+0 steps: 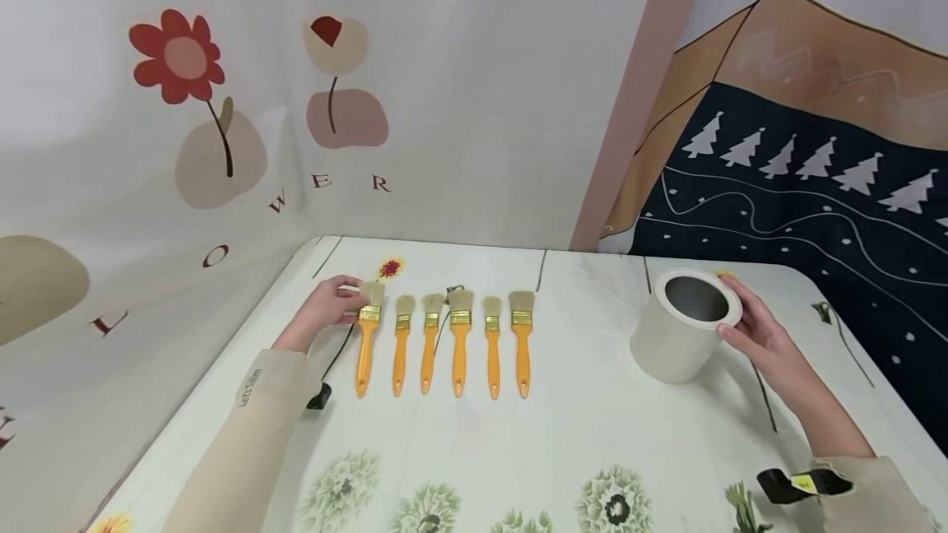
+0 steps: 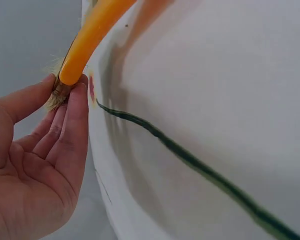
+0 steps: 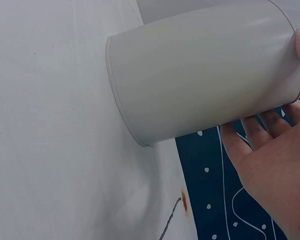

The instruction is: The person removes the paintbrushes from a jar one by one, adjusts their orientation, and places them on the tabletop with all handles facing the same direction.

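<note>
My left hand pinches the leftmost paintbrush between thumb and fingers near its metal band, bristles at the far end. In the left wrist view, that brush's orange handle points toward the camera, hiding much of the band. Several more paintbrushes with orange handles, such as the middle one, lie in a row to its right. On the table's right side is a pale hollow cylinder, its dark opening upward. My right hand grips it near the top, thumb by the rim, fingers around the far side.
A white cloth with printed flowers and stems covers the table. Behind it hangs a light curtain with flower prints, and a dark tree-patterned cloth at right. Black straps sit at both wrists.
</note>
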A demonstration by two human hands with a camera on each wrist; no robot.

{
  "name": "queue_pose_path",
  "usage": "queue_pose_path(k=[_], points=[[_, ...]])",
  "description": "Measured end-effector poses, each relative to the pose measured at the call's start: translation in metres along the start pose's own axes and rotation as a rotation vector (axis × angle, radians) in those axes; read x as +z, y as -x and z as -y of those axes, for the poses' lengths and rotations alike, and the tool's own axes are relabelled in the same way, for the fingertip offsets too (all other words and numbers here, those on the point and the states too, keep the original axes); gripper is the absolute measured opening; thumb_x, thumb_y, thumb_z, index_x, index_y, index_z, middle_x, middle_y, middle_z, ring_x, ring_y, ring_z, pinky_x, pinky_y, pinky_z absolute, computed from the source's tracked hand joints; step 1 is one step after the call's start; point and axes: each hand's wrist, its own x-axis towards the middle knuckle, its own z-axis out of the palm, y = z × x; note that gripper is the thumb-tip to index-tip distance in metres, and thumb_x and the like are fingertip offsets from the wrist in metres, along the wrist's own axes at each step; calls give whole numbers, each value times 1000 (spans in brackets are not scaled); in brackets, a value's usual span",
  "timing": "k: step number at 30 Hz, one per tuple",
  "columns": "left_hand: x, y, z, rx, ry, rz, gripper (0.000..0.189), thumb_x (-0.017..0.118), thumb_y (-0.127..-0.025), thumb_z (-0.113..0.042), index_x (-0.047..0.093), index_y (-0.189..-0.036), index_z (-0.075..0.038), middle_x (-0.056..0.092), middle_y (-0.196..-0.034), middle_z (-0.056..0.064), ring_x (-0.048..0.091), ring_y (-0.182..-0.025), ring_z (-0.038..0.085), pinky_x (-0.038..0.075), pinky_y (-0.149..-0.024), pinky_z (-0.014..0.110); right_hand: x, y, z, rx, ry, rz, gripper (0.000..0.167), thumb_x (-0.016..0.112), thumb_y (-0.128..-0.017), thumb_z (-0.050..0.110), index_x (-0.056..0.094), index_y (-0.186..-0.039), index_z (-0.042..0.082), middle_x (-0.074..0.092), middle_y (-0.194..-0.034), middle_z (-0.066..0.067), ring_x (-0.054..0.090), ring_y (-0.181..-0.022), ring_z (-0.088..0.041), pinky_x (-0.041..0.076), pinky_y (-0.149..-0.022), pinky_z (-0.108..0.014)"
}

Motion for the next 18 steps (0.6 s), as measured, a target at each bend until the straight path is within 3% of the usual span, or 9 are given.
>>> queue_pose_path(k=[7,18], points=[[4,-3,7,-36,-46,-17,51,59,-101,-18,40,-143,2,52,-139,30,66,-104,24,59,-76,23,1,0,1,-4,-22,6,70,47,-103,0,14,-161,23,13,-166,14,32,-129,25,35,-96,4],[8,-9,11,-80,-112,-87,60,63,-97,-13,33,-148,-1,45,-146,25,55,-122,36,54,-100,44,0,1,1,17,-2,8,69,47,-104,2,13,-161,22,12,-168,11,32,-128,25,35,-95,4]])
